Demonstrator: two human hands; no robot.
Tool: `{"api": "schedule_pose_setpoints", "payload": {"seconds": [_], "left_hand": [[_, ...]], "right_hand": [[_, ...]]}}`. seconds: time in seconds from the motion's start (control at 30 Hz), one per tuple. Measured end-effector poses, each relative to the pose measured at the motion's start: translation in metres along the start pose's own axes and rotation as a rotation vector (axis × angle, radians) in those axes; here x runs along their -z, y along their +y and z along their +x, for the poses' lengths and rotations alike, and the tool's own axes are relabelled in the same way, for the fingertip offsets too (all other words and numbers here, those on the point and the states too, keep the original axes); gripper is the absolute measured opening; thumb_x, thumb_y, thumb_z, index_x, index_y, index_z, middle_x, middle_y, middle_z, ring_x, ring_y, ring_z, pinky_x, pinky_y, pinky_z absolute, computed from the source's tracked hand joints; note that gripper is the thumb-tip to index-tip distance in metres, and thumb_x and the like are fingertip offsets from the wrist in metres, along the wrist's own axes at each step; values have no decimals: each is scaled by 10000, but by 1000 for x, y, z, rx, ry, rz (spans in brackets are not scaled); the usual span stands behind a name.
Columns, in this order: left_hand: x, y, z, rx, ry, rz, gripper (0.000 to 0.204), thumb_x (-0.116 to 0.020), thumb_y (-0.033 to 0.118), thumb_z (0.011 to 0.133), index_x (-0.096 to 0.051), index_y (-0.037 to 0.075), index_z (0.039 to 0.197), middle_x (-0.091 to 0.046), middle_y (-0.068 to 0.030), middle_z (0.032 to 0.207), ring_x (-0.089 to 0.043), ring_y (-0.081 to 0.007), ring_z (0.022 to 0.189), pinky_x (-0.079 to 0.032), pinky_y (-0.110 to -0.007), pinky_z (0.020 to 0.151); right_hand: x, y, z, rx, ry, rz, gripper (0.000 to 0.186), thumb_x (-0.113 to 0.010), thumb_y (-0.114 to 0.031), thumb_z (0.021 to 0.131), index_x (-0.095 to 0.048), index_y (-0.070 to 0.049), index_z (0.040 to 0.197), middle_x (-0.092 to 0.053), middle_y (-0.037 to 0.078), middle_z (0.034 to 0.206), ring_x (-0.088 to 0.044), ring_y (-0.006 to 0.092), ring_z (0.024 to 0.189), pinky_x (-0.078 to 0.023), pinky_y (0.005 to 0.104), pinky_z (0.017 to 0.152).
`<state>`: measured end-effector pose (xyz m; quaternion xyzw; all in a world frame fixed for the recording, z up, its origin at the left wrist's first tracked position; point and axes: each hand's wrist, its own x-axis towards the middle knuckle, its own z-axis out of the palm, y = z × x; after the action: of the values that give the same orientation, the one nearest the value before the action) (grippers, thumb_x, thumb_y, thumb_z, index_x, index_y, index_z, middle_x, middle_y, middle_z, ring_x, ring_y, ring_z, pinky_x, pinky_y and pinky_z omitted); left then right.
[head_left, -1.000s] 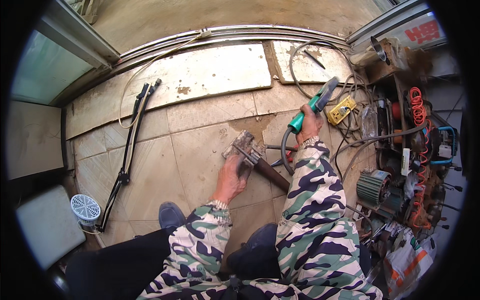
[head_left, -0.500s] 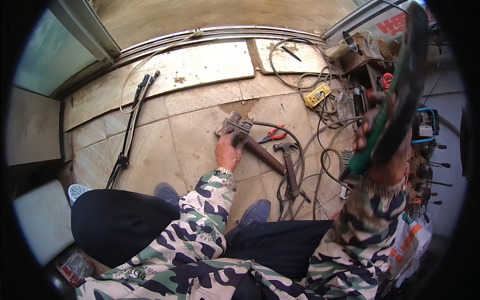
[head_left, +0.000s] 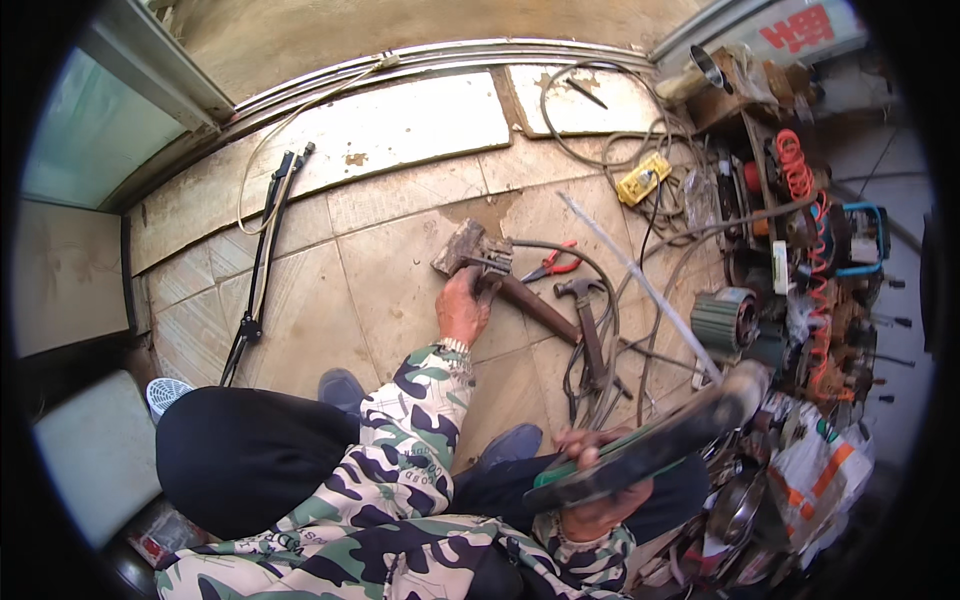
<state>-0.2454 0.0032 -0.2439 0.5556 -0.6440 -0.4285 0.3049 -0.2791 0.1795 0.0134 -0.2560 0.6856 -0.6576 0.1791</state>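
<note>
My left hand (head_left: 463, 308) is closed at the head of a sledgehammer (head_left: 540, 308) lying on the tiles. Its fingertips are pressed together beside a small dark metal piece (head_left: 492, 256) on that head; what they pinch is hidden. In front of my lap, my right hand (head_left: 600, 500) grips a long green-and-black tool (head_left: 650, 440), blurred and tilted up to the right. A thin pale strip (head_left: 640, 275) slants away from the tool's far end; how they join is unclear. Red-handled pliers (head_left: 552, 262) and a claw hammer (head_left: 590, 325) lie to the right of the sledgehammer.
Loose cables (head_left: 640, 150) and a yellow socket box (head_left: 643, 180) lie at the far right. A green motor (head_left: 725, 318), a red coiled hose (head_left: 795, 165) and plastic bags (head_left: 820, 455) crowd the right side. A folded black stand (head_left: 265, 250) is at the left.
My right hand has swung the green-and-black tool down and left, from high at the right to before my lap. The pale strip now shows. My left hand stays at the sledgehammer head.
</note>
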Motion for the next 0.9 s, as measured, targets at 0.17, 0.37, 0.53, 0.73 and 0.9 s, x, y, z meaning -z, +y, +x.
{"api": "schedule_pose_setpoints", "payload": {"seconds": [0.17,0.37,0.53,0.73,0.9], "left_hand": [[-1,-17,2,-39,6,23,294,-794,279,839,-702,59,1011,-709,-155,905,-684,-357,830,-530,-423,732],[-14,-24,3,-92,29,43,304,-783,284,850,-694,35,1000,-705,-173,931,-675,-371,852,-530,-433,756],[-12,-28,0,-68,19,22,290,-776,273,856,-688,34,995,-703,-183,940,-670,-391,862,-529,-437,764],[-16,-19,-3,-95,97,-19,297,-790,232,842,-671,16,1007,-694,-193,944,-667,-406,888,-527,-439,772],[-22,-26,-5,-138,136,-12,262,-784,202,843,-665,15,983,-678,-194,933,-661,-404,874,-519,-440,757]], "right_hand": [[18,-9,-33,57,-150,-307,529,-676,-80,919,-384,69,1334,-685,204,1040,-723,250,772,-600,337,673],[41,10,-70,-206,61,308,582,-717,-131,904,-334,25,1313,-627,160,959,-668,231,786,-575,333,687],[-9,-1,-53,298,135,-496,389,-749,-2,850,-461,7,1112,-608,138,864,-663,225,826,-543,329,615],[-4,8,-46,32,48,-444,313,-802,-59,810,-585,22,1021,-623,56,793,-576,146,702,-485,289,693],[-3,23,-46,-100,-29,-516,462,-835,-165,783,-592,47,1112,-672,72,861,-616,157,766,-503,285,741]]}}
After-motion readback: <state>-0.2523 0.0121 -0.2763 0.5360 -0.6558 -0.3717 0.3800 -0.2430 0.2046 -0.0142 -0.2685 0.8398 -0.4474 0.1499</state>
